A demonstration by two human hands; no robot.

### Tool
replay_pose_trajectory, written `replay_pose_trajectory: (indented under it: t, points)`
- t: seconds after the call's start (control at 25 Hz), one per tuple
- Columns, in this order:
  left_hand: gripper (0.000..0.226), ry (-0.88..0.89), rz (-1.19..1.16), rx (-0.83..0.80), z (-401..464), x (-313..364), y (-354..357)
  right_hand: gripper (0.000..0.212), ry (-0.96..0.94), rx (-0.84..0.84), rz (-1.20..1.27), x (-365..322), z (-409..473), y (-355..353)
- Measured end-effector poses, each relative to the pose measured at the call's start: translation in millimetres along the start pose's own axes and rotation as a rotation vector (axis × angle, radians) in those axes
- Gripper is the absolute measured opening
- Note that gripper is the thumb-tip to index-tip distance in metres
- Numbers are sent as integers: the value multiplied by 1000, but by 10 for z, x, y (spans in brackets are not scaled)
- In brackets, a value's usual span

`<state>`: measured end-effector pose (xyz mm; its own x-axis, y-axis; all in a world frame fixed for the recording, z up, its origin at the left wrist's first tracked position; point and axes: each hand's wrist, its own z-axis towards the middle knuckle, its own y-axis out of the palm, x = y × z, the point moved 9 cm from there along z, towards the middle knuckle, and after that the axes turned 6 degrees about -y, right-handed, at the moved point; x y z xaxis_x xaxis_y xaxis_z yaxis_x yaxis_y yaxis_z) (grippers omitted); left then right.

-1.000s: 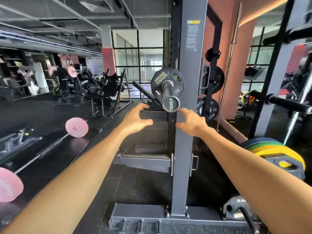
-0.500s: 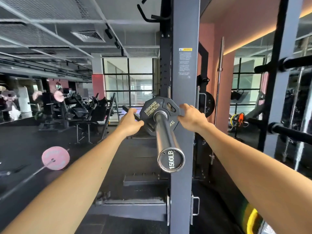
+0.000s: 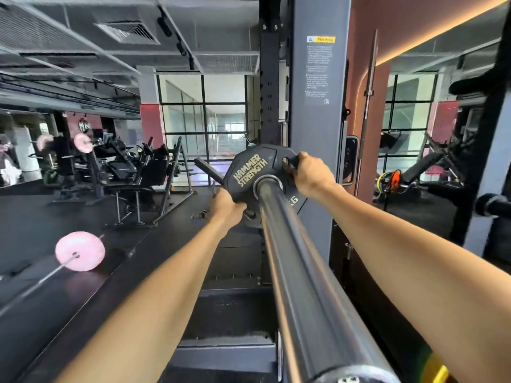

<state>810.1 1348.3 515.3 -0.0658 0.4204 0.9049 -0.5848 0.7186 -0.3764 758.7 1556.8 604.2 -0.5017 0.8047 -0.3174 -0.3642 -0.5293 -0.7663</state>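
We've got both hands locked on the black weight plate [image 3: 255, 172], which sits on the barbell sleeve [image 3: 293, 258] beside the grey rack upright [image 3: 318, 128]. Our left hand [image 3: 229, 208] grips its lower-left edge, and our right hand [image 3: 311, 174] curls round its upper-right rim.

**Both arms reaching forward, hands gripping**

Both bare forearms are stretching forward and drawing closer together. The left hand [image 3: 230, 209] is curling its fingers round the lower left edge of the weight plate [image 3: 249, 172]. The right hand [image 3: 311, 175] is sitting higher, gripping the plate's upper right edge.
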Motion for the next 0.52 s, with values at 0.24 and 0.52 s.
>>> replay_pose_trajectory:
  t: [0.24, 0.52]
  points:
    - [22, -62, -81, 3, -107, -25, -43, 26, 33, 18, 18, 54, -65, -24]
    - [20, 57, 280, 242, -723, 266, -443, 16, 53, -21, 127, 89, -586, -298]
